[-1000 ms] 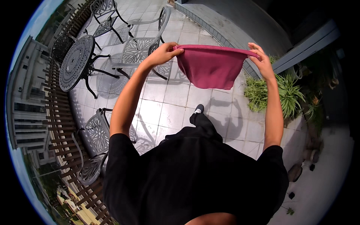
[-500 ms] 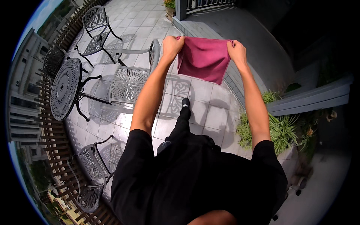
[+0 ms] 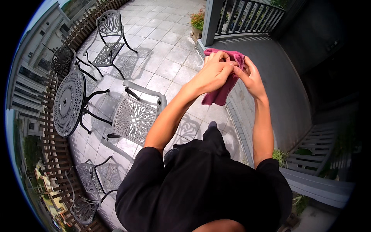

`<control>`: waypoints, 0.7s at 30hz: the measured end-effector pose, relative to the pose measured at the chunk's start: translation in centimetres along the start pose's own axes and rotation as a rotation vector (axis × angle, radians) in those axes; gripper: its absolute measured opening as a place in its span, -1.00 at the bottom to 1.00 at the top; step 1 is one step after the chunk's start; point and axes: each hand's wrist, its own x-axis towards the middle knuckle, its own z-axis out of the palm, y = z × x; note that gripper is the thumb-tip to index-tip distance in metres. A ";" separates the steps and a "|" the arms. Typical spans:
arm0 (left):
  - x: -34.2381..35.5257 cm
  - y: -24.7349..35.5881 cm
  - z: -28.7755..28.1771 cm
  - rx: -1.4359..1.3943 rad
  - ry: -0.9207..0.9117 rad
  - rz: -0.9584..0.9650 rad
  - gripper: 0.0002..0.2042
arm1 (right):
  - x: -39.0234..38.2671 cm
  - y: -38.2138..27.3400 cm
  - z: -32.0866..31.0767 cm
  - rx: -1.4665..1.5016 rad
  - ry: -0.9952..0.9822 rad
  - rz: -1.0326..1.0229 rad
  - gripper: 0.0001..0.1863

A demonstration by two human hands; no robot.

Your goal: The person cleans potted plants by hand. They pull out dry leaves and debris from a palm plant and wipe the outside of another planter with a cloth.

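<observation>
A dark pink cloth [image 3: 217, 95] hangs in folds between my hands, out in front of me at arm's length. My left hand [image 3: 217, 71] is closed on its upper part, and the back of that hand covers much of the fabric. On the other side, my right hand [image 3: 251, 77] pinches the cloth's bunched upper corner between thumb and fingers. The fingers of both hands meet at the top of the cloth. Its lower end dangles free below my left hand.
To my left stand a round metal table [image 3: 69, 103] and several metal chairs, the nearest chair [image 3: 135, 118] close to my left arm. A slatted fence [image 3: 58, 154] runs along the far left. Ahead are a grey post [image 3: 211, 23] with railing, a planter [image 3: 196, 33] and a raised grey deck [image 3: 270, 77].
The cloth was spread flat between my hands and is now gathered and folded. My left hand has moved right, up to my right hand. My view has turned, showing more of the railing.
</observation>
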 end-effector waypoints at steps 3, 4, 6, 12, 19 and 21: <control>4.4 -2.6 -0.9 0.174 0.128 0.206 -0.71 | 5.5 1.8 -3.1 0.199 -0.023 -0.027 -0.67; 5.8 -3.9 -0.7 0.206 0.266 0.207 -0.68 | 7.6 2.5 -3.9 0.261 -0.027 -0.021 -0.68; 8.4 -6.0 -0.7 0.293 0.549 0.206 -0.60 | 12.5 3.4 -4.6 0.394 -0.054 -0.006 -0.69; 13.7 -20.3 -1.3 -1.015 0.421 -0.209 -0.42 | 25.6 6.8 -7.0 0.624 -0.265 0.061 -0.64; 22.7 -26.6 -8.3 -0.426 0.652 -0.342 -0.77 | 42.1 14.8 -8.7 0.921 -0.425 0.037 -0.47; 25.7 -28.7 -11.0 -0.294 0.710 -0.421 -0.77 | 45.8 18.7 -7.1 1.102 -0.444 0.204 -0.15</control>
